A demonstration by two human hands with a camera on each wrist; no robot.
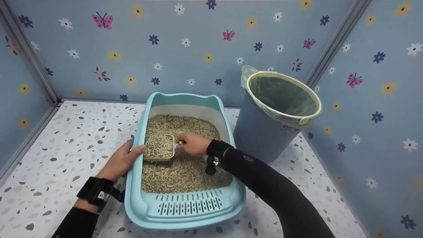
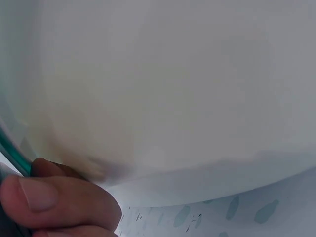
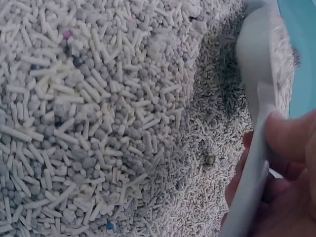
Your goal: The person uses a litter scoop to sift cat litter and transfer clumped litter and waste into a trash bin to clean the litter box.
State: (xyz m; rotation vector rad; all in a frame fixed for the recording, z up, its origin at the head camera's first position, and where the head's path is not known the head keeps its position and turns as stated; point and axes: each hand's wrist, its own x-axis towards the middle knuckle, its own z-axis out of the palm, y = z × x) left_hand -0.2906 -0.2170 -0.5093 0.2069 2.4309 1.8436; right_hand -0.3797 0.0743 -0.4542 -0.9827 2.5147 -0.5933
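Scoop [image 3: 256, 54] w/ litter [image 1: 158, 145] in R hand [image 1: 195, 144], L hand [image 1: 120, 160] gripping tray rim [image 1: 133, 180].

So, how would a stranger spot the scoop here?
Find the blue tray left of the bin in the head view. Near the tray's left side, the right hand grips the scoop. Unlike the loose litter around it, it's a pale, squarish pan with a handle.

Right of the litter box [image 1: 188, 220], dark letters [image 1: 289, 126] that seem to begin "CO" stand on the bin [image 1: 259, 130], below its rim; the rest is too blurred to read. Small print on the right sleeve [image 1: 271, 183], beside the litter box's right edge, is illegible, as is a pale marking [image 1: 102, 195] on the wrist strap [image 1: 91, 189] left of the litter box.
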